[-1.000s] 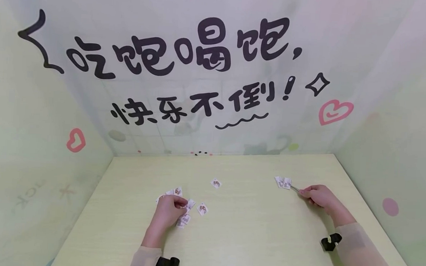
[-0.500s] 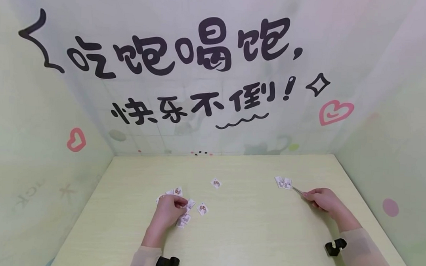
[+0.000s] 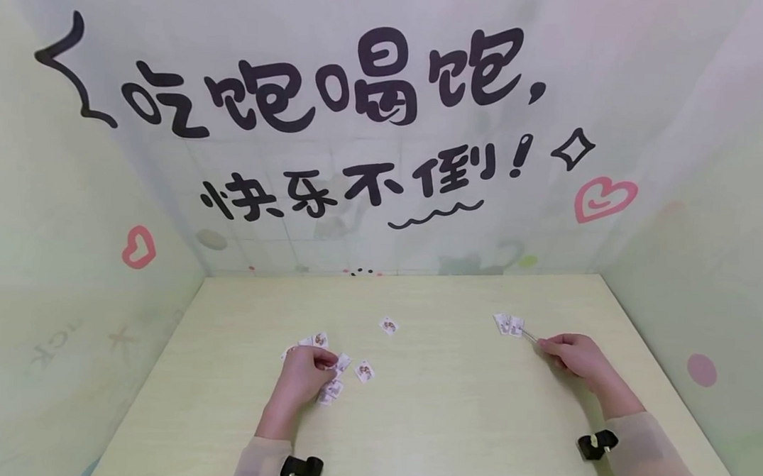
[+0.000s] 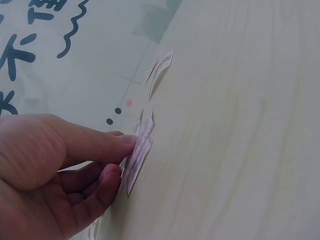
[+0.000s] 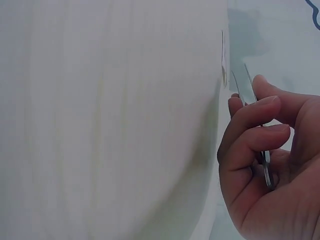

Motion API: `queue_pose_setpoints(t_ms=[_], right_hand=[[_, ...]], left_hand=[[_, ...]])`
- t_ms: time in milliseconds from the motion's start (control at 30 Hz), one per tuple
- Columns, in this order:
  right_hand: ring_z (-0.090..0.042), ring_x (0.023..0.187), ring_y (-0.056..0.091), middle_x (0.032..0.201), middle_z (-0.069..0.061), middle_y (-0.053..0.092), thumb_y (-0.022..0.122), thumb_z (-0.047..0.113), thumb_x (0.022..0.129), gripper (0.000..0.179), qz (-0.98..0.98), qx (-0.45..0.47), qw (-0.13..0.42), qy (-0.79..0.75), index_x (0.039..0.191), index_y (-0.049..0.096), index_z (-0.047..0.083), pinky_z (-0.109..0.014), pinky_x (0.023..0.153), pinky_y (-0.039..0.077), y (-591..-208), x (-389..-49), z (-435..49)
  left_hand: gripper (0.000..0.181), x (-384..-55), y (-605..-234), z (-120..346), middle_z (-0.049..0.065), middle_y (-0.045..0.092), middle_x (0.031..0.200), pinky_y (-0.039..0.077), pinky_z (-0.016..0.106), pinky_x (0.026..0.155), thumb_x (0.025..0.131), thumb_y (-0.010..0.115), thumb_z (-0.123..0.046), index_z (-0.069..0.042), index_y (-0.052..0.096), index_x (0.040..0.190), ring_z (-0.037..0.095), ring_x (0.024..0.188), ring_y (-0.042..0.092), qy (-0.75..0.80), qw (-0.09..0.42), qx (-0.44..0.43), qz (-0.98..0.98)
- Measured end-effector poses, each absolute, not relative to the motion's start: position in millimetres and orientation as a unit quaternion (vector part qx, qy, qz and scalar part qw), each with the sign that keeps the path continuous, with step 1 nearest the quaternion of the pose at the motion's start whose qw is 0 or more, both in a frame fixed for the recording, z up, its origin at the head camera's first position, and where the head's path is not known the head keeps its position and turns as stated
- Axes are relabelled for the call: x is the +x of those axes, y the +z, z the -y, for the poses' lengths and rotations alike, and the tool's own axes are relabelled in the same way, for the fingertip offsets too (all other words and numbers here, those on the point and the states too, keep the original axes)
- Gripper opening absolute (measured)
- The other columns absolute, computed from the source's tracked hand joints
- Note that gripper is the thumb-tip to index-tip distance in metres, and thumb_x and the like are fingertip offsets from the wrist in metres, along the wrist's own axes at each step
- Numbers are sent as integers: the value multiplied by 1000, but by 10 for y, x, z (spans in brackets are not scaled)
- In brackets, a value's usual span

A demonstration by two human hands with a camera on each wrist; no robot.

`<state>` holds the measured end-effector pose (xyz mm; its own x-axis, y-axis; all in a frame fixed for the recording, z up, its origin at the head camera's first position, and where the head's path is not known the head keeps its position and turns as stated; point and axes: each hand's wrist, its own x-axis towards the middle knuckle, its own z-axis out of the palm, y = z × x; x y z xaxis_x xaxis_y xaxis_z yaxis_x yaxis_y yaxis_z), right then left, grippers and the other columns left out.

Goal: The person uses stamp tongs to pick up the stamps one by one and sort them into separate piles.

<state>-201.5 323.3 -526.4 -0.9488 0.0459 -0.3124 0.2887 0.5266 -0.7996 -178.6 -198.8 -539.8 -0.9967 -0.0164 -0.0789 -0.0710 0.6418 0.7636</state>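
Note:
My left hand pinches at a cluster of small printed paper squares that look like stamps. Its thumb lies on their near edge, and the hand hides part of the cluster. In the right hand I grip metal tweezers. The tweezers' tips stand apart with no stamp seen between them. They point at two stamps lying side by side at the back right. One loose stamp lies just right of the left hand. Another stamp lies farther back.
The pale wooden tabletop meets a printed back wall and two side walls. More stamps lie just behind the left hand. A black camera mount is worn on each wrist.
The right hand has drawn the tweezers slightly back from the two stamps, then moved a little toward them again. The left hand and the stamps stay where they were.

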Motion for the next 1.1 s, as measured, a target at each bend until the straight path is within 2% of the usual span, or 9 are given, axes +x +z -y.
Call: queue_pose_setpoints(t_ms=[167, 300, 533, 700, 900, 1100], right_hand=[[-17, 70, 50, 75, 0, 57, 70, 32, 105, 41, -862, 74, 124, -486, 116, 69, -8, -29, 61, 41, -5241, -2056, -3052], [-16, 75, 52, 84, -2, 62, 70, 32, 105, 42, -853, 61, 130, -502, 119, 68, -8, -28, 63, 43, -5225, -2137, -2859], [-16, 70, 49, 84, -6, 62, 72, 25, 103, 32, -838, 9, 145, -527, 115, 72, -5, -26, 59, 39, -5237, -2248, -2399], [-17, 70, 53, 83, -8, 65, 76, 26, 100, 27, -841, -47, 165, -513, 110, 76, 1, -29, 62, 43, -5258, -2223, -1899], [-16, 70, 56, 86, -7, 68, 78, 24, 98, 19, -842, -109, 181, -497, 104, 77, 6, -31, 66, 46, -5293, -2203, -1393], [-13, 69, 58, 84, 0, 68, 80, 23, 97, 16, -843, -154, 196, -477, 101, 76, 8, -29, 66, 49, -5331, -2181, -1039]], left_hand=[[16, -1783, -5392, 2002, 4, 71, 88, 55, 32, 71, 86, 82, 7, -1, 81, 100, 18, 80, 63, 424, 33, -27, -905], [17, -1784, -5382, 2011, 5, 71, 89, 55, 31, 71, 86, 82, 7, -1, 81, 101, 18, 81, 63, 425, 32, -27, -904], [17, -1785, -5383, 2010, 5, 70, 89, 54, 31, 70, 86, 82, 7, -1, 81, 101, 18, 80, 62, 426, 34, -24, -904], [17, -1783, -5390, 2013, 4, 70, 87, 54, 32, 70, 86, 82, 7, -2, 81, 100, 18, 80, 62, 424, 32, -23, -905], [17, -1782, -5401, 2002, 4, 70, 88, 55, 33, 71, 86, 82, 7, -2, 81, 100, 18, 80, 63, 429, 32, -19, -902], [17, -1778, -5404, 2000, 4, 70, 88, 54, 32, 70, 86, 81, 7, -1, 81, 101, 18, 80, 62, 430, 31, -20, -902]])
